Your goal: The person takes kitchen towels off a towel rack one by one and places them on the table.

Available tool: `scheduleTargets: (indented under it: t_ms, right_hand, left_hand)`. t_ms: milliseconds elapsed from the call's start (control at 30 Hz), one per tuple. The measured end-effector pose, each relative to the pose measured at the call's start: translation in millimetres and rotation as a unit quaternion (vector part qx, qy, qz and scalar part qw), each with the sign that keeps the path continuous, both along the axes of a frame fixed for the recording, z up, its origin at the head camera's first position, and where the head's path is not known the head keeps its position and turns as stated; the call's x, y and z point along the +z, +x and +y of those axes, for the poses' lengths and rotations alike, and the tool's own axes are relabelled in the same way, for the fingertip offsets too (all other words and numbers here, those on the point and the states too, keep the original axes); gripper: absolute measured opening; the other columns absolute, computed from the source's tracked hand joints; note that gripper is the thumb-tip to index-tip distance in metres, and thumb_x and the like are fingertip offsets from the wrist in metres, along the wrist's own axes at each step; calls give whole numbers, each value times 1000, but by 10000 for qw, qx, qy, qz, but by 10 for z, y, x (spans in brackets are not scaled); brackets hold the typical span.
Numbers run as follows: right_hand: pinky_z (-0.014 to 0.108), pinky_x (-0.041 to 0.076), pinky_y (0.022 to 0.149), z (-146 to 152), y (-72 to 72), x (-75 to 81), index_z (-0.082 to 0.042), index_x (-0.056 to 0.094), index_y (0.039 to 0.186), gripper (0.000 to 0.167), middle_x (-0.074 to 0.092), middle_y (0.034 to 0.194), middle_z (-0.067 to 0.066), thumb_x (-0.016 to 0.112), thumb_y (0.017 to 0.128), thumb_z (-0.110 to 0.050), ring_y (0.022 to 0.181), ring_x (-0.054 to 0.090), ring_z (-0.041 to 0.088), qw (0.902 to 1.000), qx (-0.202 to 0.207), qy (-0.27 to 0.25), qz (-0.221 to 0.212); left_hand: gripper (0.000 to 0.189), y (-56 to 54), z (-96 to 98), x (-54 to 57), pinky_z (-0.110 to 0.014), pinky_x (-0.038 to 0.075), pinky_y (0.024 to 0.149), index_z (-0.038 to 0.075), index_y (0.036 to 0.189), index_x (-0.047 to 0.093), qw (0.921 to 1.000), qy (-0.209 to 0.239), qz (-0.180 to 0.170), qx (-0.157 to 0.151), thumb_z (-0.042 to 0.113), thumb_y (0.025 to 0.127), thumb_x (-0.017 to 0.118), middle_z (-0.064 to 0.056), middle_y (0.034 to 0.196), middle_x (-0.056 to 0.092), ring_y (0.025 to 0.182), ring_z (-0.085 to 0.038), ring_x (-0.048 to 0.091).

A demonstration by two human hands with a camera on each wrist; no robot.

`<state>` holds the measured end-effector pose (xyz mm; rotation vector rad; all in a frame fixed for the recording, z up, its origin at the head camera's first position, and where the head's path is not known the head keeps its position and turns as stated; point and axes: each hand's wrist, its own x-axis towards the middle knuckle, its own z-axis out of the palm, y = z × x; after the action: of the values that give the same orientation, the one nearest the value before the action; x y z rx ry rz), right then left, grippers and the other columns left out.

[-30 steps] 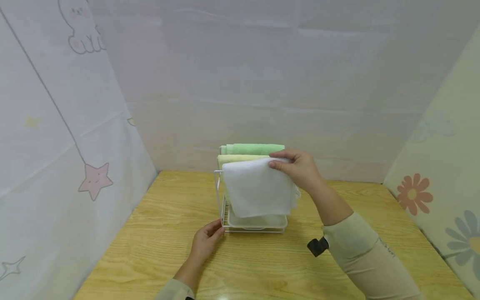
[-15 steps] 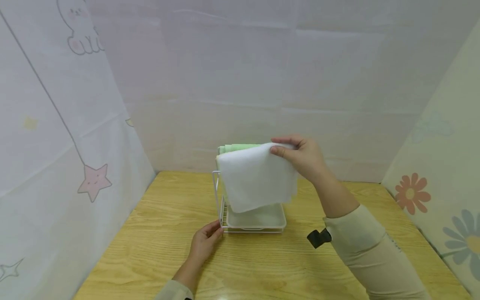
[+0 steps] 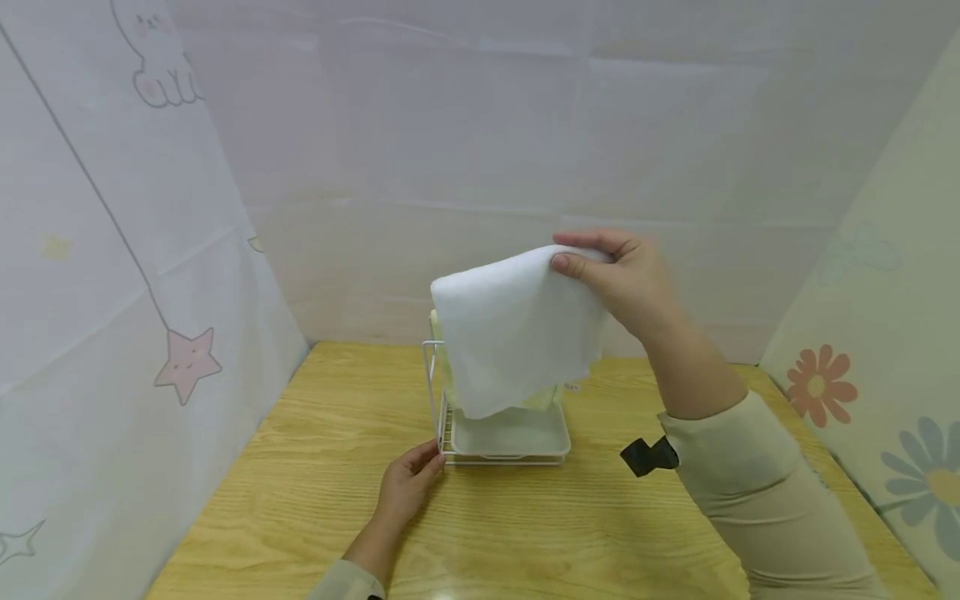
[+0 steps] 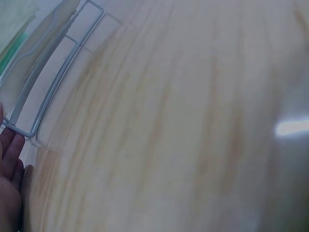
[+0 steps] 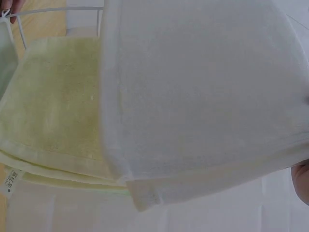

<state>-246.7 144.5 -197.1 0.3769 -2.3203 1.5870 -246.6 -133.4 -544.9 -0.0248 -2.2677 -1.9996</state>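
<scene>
My right hand (image 3: 633, 283) pinches the folded top edge of a white cloth (image 3: 517, 333) between thumb and fingers, and the cloth hangs down from it at a slant. Behind it, a folded yellow cloth (image 5: 58, 96) with a small label (image 5: 10, 181) hangs on a white wire rack (image 3: 430, 383). A strip of green cloth (image 4: 13, 53) shows in the left wrist view; in the head view the white cloth hides it. My left hand (image 3: 407, 483) holds the rack's front left bottom corner, thumb and fingertips at the wire. A shallow white tray (image 3: 513, 435) sits in the rack's base.
The rack stands on a wood-grain table (image 3: 315, 467). Printed cloth walls rise around the table, with a pink star (image 3: 189, 365) on the left and flowers (image 3: 819, 386) on the right. A black strap (image 3: 648, 456) sticks out from the right sleeve.
My right hand has risen and shifted slightly right, lifting the white cloth higher. The cloth's right side has tilted up, and more of the tray shows. My left hand stays at the rack corner.
</scene>
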Motion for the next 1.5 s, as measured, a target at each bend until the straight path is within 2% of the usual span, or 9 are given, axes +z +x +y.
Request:
scheduleTargets:
  t_ms: [300, 467, 800, 1000, 1167, 1300, 1367, 1400, 1500]
  right_hand:
    - [21, 57, 64, 90, 169, 209, -29, 79, 95, 21, 72, 91, -15, 81, 81, -13, 75, 68, 5, 9959, 212, -805, 365]
    - [19, 56, 58, 177, 262, 350, -22, 81, 93, 23, 74, 87, -8, 82, 77, -5, 66, 68, 5, 9893, 369, -1303, 548]
    - [21, 56, 56, 580, 444, 361, -19, 80, 98, 23, 74, 87, -8, 82, 78, -7, 66, 68, 7, 9927, 22, -1161, 332]
    - [19, 55, 59, 915, 591, 208, -28, 78, 104, 27, 70, 94, -17, 83, 80, -19, 75, 65, 2, 9942, -990, -372, -194]
    - [18, 55, 60, 1123, 661, -27, -24, 77, 108, 31, 69, 98, -16, 84, 78, -20, 77, 64, 2, 9888, -1069, -854, -602]
    - [18, 55, 58, 1252, 650, -270, -28, 77, 106, 25, 67, 93, -28, 80, 83, -19, 74, 64, -2, 9917, -1161, -149, -540]
    - [18, 52, 92, 1299, 657, -405, -36, 76, 103, 21, 62, 90, -38, 78, 85, -25, 109, 62, 6, 9889, -1327, 403, -526]
    - [27, 32, 117, 1317, 666, -480, -38, 76, 101, 19, 60, 90, -42, 78, 85, -26, 134, 45, 12, 9875, -1370, 596, -509]
    - [25, 26, 119, 1361, 677, -703, -39, 76, 98, 18, 58, 90, -44, 77, 86, -25, 137, 38, 11, 9875, -1309, 786, -400]
  left_hand:
    - [35, -1, 7, -2, -13, 51, 85, -1, 122, 65, 9999, -103, 22, -4, 14, 91, 70, -20, 122, 68, 102, -5, 65]
    - [35, 6, 14, 4, -13, 51, 83, -2, 122, 65, 9998, -182, 106, -13, 13, 91, 70, -21, 122, 68, 103, -8, 65]
    - [35, -32, 30, 3, -12, 52, 81, -3, 123, 65, 9999, -75, 103, -68, 10, 91, 70, -22, 120, 68, 95, 1, 64]
    - [35, -50, 40, -19, -13, 53, 80, -4, 122, 65, 9998, -73, 122, -120, 10, 91, 69, -22, 120, 68, 95, -1, 65]
    - [34, -49, 15, 39, -14, 54, 80, -3, 123, 64, 9998, -163, -25, -81, 10, 92, 68, -22, 119, 68, 97, -7, 67]
    - [35, -58, -5, -3, -14, 54, 81, -2, 122, 65, 9999, -124, -24, -10, 13, 91, 70, -21, 119, 68, 95, -3, 66]
    - [35, -48, -14, -20, -14, 54, 81, -3, 121, 66, 9998, -186, 44, 35, 14, 91, 70, -21, 118, 69, 94, -1, 65]
    - [35, -41, -18, -23, -14, 53, 80, -3, 120, 66, 9998, -181, 49, 51, 14, 90, 70, -21, 117, 69, 94, 0, 65]
    - [34, -31, -26, -22, -13, 53, 80, -2, 121, 66, 9999, -132, 1, 70, 14, 90, 71, -21, 117, 69, 92, 2, 64]
